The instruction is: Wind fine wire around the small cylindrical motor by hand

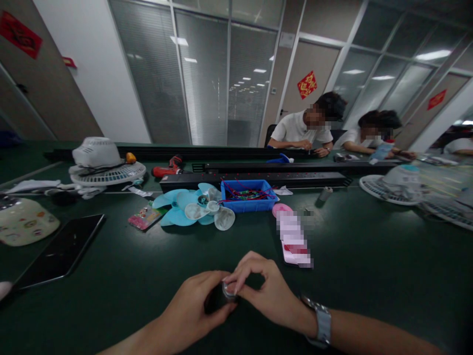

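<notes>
My left hand (194, 305) curls its thumb and fingers around a small round metal-rimmed cylinder (229, 297) low in the middle of the head view. From the right, my right hand (271, 291) reaches over with thumb and fingertips pinched together at the cylinder's top. The fingers cover most of the cylinder, so its exact kind is hidden. A watch with a pale grey strap (323, 324) is on my right wrist. Beyond my hands lies a lit phone (293, 241), with its screen blurred out.
Light-blue fan blades (173, 214) lie beside a blue bin (246, 206) of wired circuit boards. A silver cylinder (325, 194) stands farther right. A dark tablet (64, 249) is at left, a red drill (170, 167) behind. Two people sit across the green table (148, 261).
</notes>
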{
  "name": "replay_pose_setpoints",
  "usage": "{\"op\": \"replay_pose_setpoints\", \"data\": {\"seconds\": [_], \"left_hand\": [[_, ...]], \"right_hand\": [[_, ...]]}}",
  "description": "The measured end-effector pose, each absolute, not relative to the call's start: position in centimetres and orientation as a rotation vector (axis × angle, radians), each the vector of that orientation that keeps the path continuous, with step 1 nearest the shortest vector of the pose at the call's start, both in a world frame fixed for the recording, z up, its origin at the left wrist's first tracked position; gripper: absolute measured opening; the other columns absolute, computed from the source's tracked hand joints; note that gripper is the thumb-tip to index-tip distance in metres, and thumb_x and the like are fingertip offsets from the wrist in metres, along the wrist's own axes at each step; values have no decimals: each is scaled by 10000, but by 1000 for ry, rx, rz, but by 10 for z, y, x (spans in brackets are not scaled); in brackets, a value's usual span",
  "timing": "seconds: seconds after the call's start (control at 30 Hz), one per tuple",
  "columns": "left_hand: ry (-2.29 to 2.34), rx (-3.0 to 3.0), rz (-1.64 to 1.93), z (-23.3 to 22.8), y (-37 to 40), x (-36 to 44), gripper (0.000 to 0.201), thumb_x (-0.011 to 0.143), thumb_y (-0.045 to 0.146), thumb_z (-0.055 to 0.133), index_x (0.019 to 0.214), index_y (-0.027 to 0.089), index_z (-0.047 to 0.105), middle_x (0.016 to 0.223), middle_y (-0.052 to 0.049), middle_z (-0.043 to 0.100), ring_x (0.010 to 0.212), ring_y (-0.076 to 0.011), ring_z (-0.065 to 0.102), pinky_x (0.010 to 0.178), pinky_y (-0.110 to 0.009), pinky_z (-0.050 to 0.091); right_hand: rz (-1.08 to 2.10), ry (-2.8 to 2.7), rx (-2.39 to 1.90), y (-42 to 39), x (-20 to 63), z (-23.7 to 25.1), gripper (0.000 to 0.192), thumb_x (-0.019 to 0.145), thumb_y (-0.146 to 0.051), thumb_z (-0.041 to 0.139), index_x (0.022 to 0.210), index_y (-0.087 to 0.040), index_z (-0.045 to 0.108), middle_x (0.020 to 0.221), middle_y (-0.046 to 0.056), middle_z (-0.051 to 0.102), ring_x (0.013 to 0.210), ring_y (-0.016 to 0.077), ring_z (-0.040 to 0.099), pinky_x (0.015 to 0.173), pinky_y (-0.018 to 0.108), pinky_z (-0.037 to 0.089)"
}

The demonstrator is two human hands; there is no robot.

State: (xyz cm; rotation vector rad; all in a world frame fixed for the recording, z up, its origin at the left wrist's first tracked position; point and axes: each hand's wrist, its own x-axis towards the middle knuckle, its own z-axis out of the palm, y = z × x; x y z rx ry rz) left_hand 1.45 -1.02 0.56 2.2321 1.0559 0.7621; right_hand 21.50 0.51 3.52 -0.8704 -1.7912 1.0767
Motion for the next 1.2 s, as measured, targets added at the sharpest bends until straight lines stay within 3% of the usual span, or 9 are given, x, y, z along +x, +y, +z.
{"op": "replay_pose_setpoints", "data": {"seconds": [0.67,1.2], "left_hand": [[1087,2260,731,4,-10,16,227,825,186,653,1048,218,632,908,-23,708,768,-190,669,674,-262,518],[1054,2251,769,3,-10,15,260,820,178,651,1073,231,628,958,-24,726,808,-187,686,718,-255,528]], "right_hand": [[1139,-1738,-896,8,211,35,254,719,-238,829,605,-162,615,767,42,717,764,172,655,709,292,494],[1107,-1739,-885,7,211,29,272,743,-244,804,586,-162,597,765,51,696,762,165,646,683,279,496]]}}
